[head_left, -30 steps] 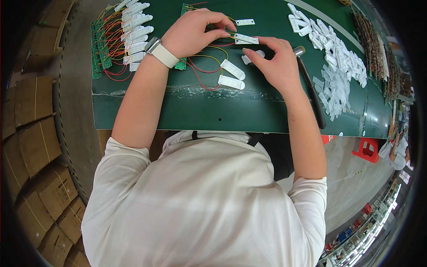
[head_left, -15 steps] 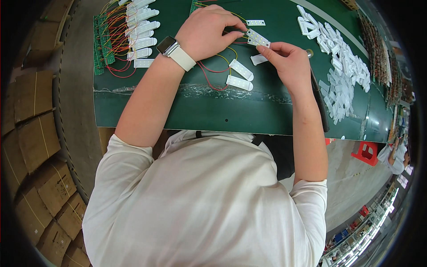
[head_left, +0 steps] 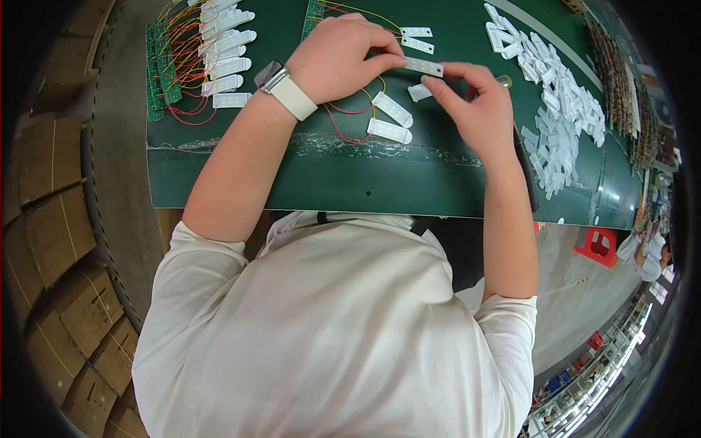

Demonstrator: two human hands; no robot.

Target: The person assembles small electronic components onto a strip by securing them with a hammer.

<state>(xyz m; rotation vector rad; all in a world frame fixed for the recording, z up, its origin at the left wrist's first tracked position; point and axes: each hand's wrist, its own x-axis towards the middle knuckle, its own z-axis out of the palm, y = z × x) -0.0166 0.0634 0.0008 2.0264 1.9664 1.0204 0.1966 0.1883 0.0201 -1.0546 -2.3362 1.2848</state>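
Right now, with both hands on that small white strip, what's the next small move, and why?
Probably lower the white strip toward the loose white cover just beneath. Left hand and right hand pinch its ends above the green table, and similar covers already lie wired beside it.

Cardboard boxes (head_left: 55, 219), red stool (head_left: 597, 245)

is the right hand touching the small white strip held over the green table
Touching. The head view shows the right hand meeting one end of the white strip with its fingertips, while the left hand pinches the other end.
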